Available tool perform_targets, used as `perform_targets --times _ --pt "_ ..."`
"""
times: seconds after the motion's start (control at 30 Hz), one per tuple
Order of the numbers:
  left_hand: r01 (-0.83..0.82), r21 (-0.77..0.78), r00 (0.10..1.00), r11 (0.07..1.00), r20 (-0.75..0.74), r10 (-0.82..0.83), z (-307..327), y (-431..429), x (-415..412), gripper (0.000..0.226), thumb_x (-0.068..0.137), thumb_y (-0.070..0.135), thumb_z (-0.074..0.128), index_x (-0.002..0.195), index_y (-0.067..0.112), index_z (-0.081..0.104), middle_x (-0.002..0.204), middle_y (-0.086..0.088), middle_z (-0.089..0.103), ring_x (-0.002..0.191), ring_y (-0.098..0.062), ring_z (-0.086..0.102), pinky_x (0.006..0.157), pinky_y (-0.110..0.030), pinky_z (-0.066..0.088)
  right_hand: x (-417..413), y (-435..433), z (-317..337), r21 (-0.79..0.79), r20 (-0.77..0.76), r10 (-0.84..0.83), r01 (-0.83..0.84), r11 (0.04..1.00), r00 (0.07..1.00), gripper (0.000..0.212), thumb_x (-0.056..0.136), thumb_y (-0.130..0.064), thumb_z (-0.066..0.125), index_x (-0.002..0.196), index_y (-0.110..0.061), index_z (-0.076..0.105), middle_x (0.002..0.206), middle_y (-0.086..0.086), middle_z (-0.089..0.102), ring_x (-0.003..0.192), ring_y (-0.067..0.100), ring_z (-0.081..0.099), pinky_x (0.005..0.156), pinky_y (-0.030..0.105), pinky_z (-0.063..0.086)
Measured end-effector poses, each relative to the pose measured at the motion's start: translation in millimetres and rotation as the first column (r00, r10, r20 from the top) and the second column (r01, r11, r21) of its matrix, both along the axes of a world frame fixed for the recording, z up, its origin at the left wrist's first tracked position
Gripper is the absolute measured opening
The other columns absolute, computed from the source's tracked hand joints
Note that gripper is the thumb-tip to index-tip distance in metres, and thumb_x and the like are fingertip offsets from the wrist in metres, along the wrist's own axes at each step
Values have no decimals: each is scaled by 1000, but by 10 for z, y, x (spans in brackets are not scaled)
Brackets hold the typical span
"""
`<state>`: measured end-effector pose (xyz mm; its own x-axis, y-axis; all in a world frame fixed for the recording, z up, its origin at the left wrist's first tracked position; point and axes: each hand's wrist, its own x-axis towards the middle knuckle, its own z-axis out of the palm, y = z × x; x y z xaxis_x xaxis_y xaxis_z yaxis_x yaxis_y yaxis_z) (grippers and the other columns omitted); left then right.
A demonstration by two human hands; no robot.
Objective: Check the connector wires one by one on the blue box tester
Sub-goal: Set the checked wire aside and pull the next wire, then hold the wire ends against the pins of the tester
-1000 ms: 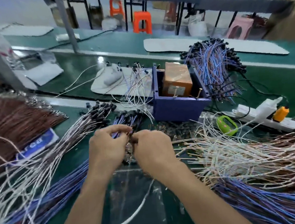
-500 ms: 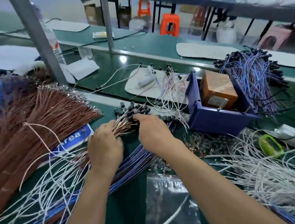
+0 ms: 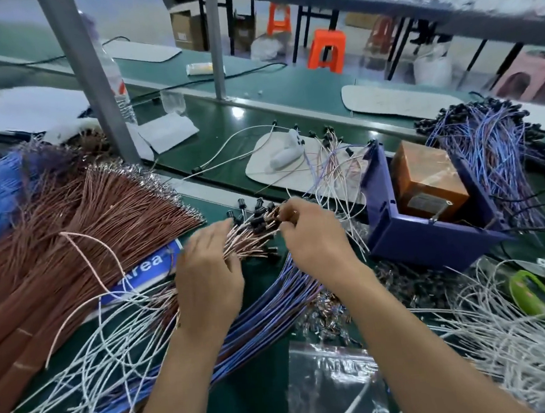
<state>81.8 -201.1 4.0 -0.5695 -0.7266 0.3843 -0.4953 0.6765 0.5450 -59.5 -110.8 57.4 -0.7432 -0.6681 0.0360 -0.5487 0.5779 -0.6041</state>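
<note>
A bundle of pink connector wires (image 3: pixel 251 238) with black plugs lies on the green bench in front of me. My left hand (image 3: pixel 207 271) rests on the bundle with its fingers curled round the wires. My right hand (image 3: pixel 310 236) pinches the plug ends of a few wires at the bundle's tip. The blue box tester (image 3: pixel 425 239) stands to the right of my hands, with an orange block (image 3: pixel 427 179) inside it. Blue-purple wires (image 3: pixel 273 308) run under both wrists.
A big fan of brown wires (image 3: pixel 70 243) fills the left. White wires (image 3: pixel 524 349) lie tangled at the right, beside a green clip (image 3: pixel 532 295). More blue wires (image 3: pixel 490 154) hang behind the tester. A grey post (image 3: pixel 88 77) rises at the back left; a plastic bag (image 3: pixel 333 388) lies near me.
The view swung left, so the tester now sits further right. Both hands moved from the middle to the pink wire bundle, and my right hand took hold of its plug ends.
</note>
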Motion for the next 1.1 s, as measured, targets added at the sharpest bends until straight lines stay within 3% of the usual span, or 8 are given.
perform_targets --times 0.13,0.3,0.47,0.67,0.8,0.93,1.03,1.1 --pt "210 14 978 978 18 -210 -39 20 -77 45 97 21 69 142 23 62 147 2 59 141 -20 49 120 -39 34 5 224 213 -166 109 -7 25 986 994 12 96 -29 63 85 -32 69 70 -14 66 60 -2 58 51 11 41" --pt "195 204 981 959 -34 -192 -73 -98 -105 26 98 18 68 123 20 75 137 1 67 135 -20 55 118 -43 38 46 635 379 -397 203 -51 130 909 978 11 94 -27 68 86 -33 72 71 -13 70 57 0 57 52 16 43" --pt "181 171 979 969 -126 -161 -38 -48 -76 21 97 14 70 116 16 78 119 -2 75 115 -24 66 102 -33 48 162 941 408 -703 545 37 433 565 837 17 94 -8 69 88 -22 77 80 4 72 72 16 64 69 28 53" --pt "326 24 944 945 -70 -324 178 263 -147 44 104 44 39 111 20 75 72 2 64 66 -15 55 60 -31 45 379 806 390 -650 757 272 635 418 595 23 86 -26 66 103 -12 75 106 10 76 96 19 72 84 33 54" --pt "430 -2 900 903 -82 -429 240 452 -188 39 108 42 37 107 25 72 63 8 57 57 -16 53 56 -33 42 299 851 508 -649 746 452 685 329 489 28 78 -21 72 104 -9 75 110 15 75 105 26 73 95 37 55" --pt "484 -97 867 869 -83 -492 347 635 -257 29 106 34 47 103 21 73 67 3 68 57 -18 60 56 -38 51 212 922 566 -675 737 353 658 334 577 12 74 -20 76 80 -11 73 103 12 73 105 22 69 100 39 53" --pt "505 -105 852 857 -100 -515 391 706 -315 26 104 37 51 102 24 73 70 6 70 60 -17 62 58 -36 51 173 1027 612 -696 714 345 669 261 609 32 89 -32 64 64 -14 55 101 17 74 108 27 72 97 44 56" --pt "518 10 850 855 -120 -513 410 724 -340 22 103 41 54 100 30 73 73 11 70 63 -9 61 60 -31 49 162 1122 642 -717 688 358 668 199 632 43 101 -35 50 63 -15 47 77 16 70 89 30 74 93 46 59"
